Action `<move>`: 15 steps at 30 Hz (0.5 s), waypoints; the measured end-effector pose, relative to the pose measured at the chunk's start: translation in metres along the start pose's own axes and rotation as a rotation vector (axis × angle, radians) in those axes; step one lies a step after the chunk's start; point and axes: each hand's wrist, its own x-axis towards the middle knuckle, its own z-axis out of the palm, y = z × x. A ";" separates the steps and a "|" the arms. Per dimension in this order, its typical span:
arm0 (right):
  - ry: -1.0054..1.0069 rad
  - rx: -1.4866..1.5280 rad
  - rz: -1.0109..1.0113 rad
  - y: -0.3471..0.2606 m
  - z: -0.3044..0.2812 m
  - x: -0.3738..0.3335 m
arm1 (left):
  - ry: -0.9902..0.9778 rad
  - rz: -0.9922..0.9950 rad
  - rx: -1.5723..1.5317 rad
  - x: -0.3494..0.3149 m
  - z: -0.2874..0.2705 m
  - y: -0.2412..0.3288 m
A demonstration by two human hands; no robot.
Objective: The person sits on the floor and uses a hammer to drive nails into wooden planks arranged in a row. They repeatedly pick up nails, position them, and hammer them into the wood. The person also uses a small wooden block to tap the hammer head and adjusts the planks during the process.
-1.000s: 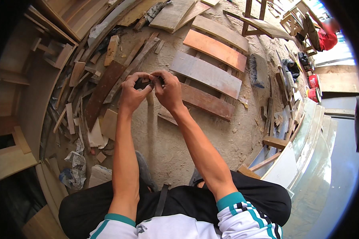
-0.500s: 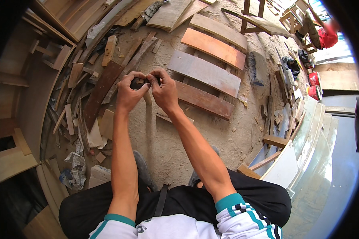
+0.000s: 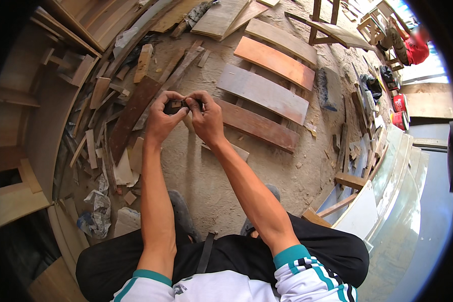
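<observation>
My left hand (image 3: 162, 120) and my right hand (image 3: 208, 120) meet in front of me above the dusty ground, with arms stretched out. Thumbs and fingertips of both pinch a small dark piece (image 3: 183, 104), mostly covered by the fingers, so its kind is unclear. Just beyond the hands and to their right lies a row of painted boards: a reddish-brown board (image 3: 256, 126), a grey board (image 3: 262, 93), an orange board (image 3: 274, 62) and a bare wooden board (image 3: 282, 41). They rest across supports, apart from my hands.
Wood scraps and a dark brown plank (image 3: 131, 121) clutter the left, beside a wooden cabinet (image 3: 60, 131). A grey block (image 3: 328, 89) sits right of the boards. Glass sheets (image 3: 400, 186) lean at the right, near red cans (image 3: 399, 111). A person in red (image 3: 417, 48) is far right.
The view has shifted slightly, so the surroundings sit a little lower and to the right. Both hands still hold the dark piece, their fingers slightly moved.
</observation>
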 end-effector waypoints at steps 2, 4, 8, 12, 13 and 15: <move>-0.002 0.013 0.031 0.000 0.001 -0.001 | 0.005 0.008 0.006 0.000 0.000 0.000; 0.000 0.020 0.038 0.001 0.002 -0.001 | 0.005 0.000 0.002 0.000 -0.001 0.000; 0.003 0.100 0.111 0.000 0.004 -0.002 | 0.002 -0.029 -0.018 -0.001 0.000 0.000; 0.009 0.007 0.064 -0.006 0.005 -0.001 | 0.016 -0.025 -0.020 -0.001 -0.002 -0.005; 0.012 -0.005 0.059 -0.004 0.005 -0.001 | 0.014 -0.028 -0.027 -0.001 -0.002 -0.007; 0.017 -0.028 0.051 -0.001 0.006 -0.001 | 0.009 -0.034 -0.040 0.000 -0.002 -0.009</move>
